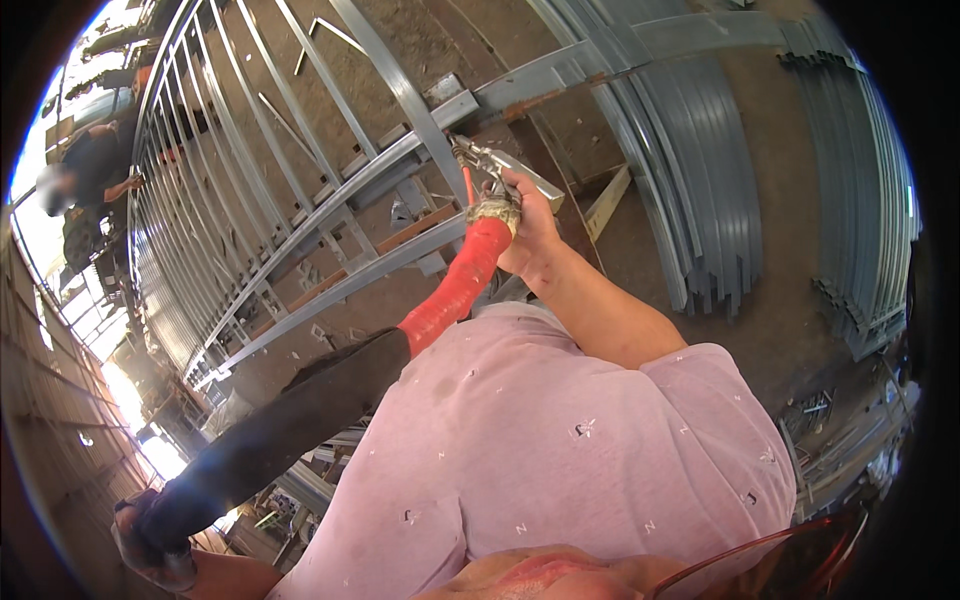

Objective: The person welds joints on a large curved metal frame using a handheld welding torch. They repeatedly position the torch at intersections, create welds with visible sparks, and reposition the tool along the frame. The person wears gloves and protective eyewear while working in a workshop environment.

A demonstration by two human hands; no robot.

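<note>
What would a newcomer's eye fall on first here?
Probably the bright red covering on the left forearm, slanting up the middle toward the bare right hand and a metal tool. Next might come the pink shirt filling the lower middle, and the long barred metal frame stretching across the upper left.

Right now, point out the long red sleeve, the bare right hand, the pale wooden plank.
Long red sleeve (457, 287), head view, middle.
Bare right hand (533, 217), head view, middle of hand.
Pale wooden plank (608, 204), head view, midsection.
</note>
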